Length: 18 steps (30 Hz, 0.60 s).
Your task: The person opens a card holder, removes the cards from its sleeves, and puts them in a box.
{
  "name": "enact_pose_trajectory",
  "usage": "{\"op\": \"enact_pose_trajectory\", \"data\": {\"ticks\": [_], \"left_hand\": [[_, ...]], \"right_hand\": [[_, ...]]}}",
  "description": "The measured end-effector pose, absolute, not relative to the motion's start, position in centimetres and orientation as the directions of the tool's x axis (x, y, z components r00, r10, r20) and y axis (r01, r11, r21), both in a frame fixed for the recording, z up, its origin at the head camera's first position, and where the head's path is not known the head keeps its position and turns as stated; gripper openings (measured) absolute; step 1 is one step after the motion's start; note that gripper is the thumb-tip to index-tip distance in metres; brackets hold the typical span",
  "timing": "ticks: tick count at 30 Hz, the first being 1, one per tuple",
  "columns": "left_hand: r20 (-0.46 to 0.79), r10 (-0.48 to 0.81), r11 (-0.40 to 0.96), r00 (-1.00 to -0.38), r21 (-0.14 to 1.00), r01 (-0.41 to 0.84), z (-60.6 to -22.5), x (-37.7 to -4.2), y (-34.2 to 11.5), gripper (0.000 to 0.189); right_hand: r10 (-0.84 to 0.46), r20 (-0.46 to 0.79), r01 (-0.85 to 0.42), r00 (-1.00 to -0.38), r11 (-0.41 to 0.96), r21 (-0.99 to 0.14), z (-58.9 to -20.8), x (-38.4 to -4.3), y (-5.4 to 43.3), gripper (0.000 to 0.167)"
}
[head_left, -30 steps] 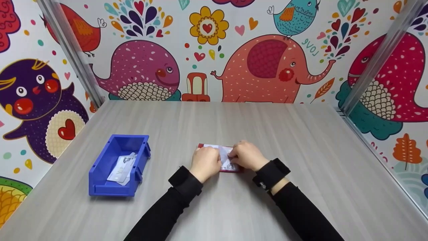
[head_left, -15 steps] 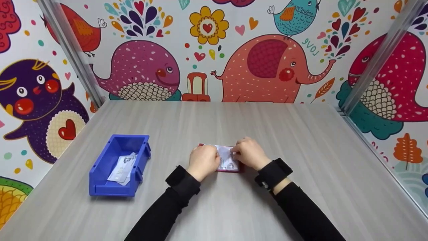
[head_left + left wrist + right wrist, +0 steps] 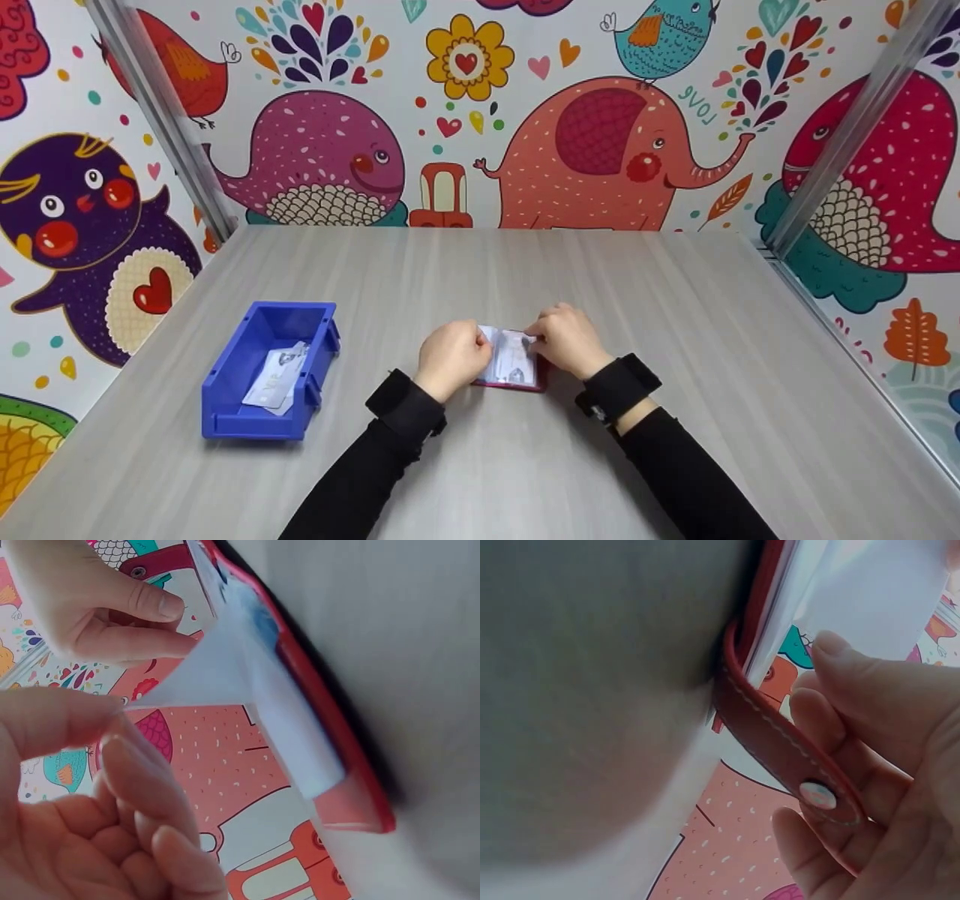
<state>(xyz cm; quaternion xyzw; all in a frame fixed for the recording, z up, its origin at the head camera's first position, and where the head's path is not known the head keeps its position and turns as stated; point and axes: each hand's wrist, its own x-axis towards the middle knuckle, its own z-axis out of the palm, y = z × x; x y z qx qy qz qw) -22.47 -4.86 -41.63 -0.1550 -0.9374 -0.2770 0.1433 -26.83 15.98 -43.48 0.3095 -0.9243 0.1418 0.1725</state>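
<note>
A red card holder (image 3: 541,381) lies spread on the table in the head view, with clear plastic sleeves and a printed card (image 3: 516,369) inside. My left hand (image 3: 451,358) pinches the free edge of a thin sleeve (image 3: 214,667) between thumb and forefinger, raising it off the other pages in the left wrist view. At the holder's right side, my right hand (image 3: 570,341) has loosely bent fingers, and nothing shows between thumb and forefinger. The holder's red strap (image 3: 780,739) with a metal snap (image 3: 817,795) sticks out across these fingers in the right wrist view.
Left of the hands stands a blue bin (image 3: 217,405) with several loose cards (image 3: 274,379) inside. The wood-grain table (image 3: 600,277) ends at a patterned back wall (image 3: 450,112), with metal posts at both far corners.
My left hand has shifted left, drawing the sleeve with it. Slightly farther and to the right, my right hand has moved away from the middle. More of the card page now shows.
</note>
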Motion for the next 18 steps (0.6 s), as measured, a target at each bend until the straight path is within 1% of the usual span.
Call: {"op": "enact_pose_trajectory", "data": {"ticks": [4,12,16,18], "left_hand": [[0.318,0.174,0.798,-0.932,0.508,0.323,-41.6,-22.5,-5.1,0.015],[0.283,0.135,0.817,-0.950,0.510,0.268,-41.7,-22.8,-6.4,0.035],[0.230,0.107,0.844,-0.967,0.493,0.210,-41.8,-22.9,-6.9,0.039],[0.193,0.090,0.861,-0.977,0.478,0.174,-41.9,-23.0,-7.1,0.037]], "right_hand": [[-0.520,0.373,-0.606,-0.769,0.779,-0.163,-43.5,-26.7,16.0,0.019],[-0.518,0.308,-0.582,-0.798,0.794,-0.174,-43.5,-26.5,16.0,0.017],[-0.513,0.297,-0.574,-0.806,0.799,-0.178,-43.6,-26.5,15.9,0.020],[-0.510,0.293,-0.569,-0.809,0.803,-0.175,-43.6,-26.5,15.9,0.021]]}}
